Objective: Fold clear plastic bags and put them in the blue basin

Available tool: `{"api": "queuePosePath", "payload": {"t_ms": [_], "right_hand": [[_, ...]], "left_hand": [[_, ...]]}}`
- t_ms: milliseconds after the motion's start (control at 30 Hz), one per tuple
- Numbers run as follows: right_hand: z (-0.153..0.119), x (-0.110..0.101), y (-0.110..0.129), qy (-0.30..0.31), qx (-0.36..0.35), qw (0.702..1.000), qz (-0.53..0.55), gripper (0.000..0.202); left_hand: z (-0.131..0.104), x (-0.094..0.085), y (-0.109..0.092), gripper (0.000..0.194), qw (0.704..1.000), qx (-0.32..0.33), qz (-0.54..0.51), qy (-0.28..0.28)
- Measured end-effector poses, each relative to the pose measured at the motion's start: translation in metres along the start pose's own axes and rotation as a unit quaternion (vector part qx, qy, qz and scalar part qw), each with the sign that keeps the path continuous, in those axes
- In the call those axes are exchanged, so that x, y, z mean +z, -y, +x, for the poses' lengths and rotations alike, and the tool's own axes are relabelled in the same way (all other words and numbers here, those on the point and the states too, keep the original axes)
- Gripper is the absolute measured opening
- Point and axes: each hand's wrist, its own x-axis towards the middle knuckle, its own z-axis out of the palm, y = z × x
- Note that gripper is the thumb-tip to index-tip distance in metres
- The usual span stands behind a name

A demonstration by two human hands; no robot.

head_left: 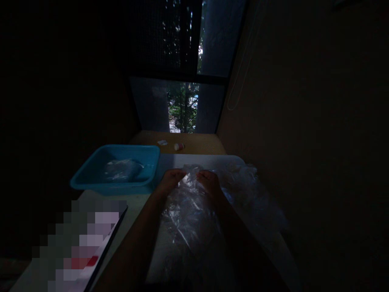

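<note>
A crinkled clear plastic bag (188, 202) lies over the white table between my forearms. My left hand (174, 177) pinches its far edge on the left side. Opposite it, a short gap away, my right hand (208, 178) grips the same edge. The plastic between the two hands catches some light, and its near part hangs toward me in folds. More clear plastic (246, 186) is heaped to the right of my right hand, partly behind my forearm. Dim light hides the finer finger detail.
A blue basin (148, 187) with a plastic-wrapped bundle (121, 169) stands at the left. A blurred-out screen or sheet (88, 247) is at the near left. Beyond the table (173, 161), a small bottle (179, 147) and white scrap (162, 142) lie on the windowsill.
</note>
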Motion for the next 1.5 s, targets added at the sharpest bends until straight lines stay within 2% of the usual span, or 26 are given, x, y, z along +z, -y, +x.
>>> {"api": "queuePosePath", "payload": {"t_ms": [133,400,667,1200,1500], "right_hand": [[0.001,-0.001,-0.001,-0.009,-0.001,1.000,-0.002,0.032],[-0.001,-0.001,0.001,-0.012,-0.016,1.000,0.009,0.030],[-0.003,0.002,0.004,-0.002,-0.024,1.000,-0.001,0.021],[-0.001,0.000,0.003,-0.017,0.003,1.000,-0.010,0.022],[-0.003,0.005,0.003,0.022,-0.034,0.999,-0.024,0.021]], "left_hand": [[-0.001,0.001,0.000,0.039,1.000,-0.011,-0.003,0.009],[0.001,0.000,0.003,0.036,1.000,0.005,-0.017,-0.012],[-0.002,0.003,-0.005,0.033,0.996,-0.004,-0.059,-0.064],[-0.001,0.003,-0.005,0.029,0.996,0.005,-0.065,-0.063],[-0.003,0.003,-0.011,0.030,0.995,0.005,-0.054,-0.080]]}}
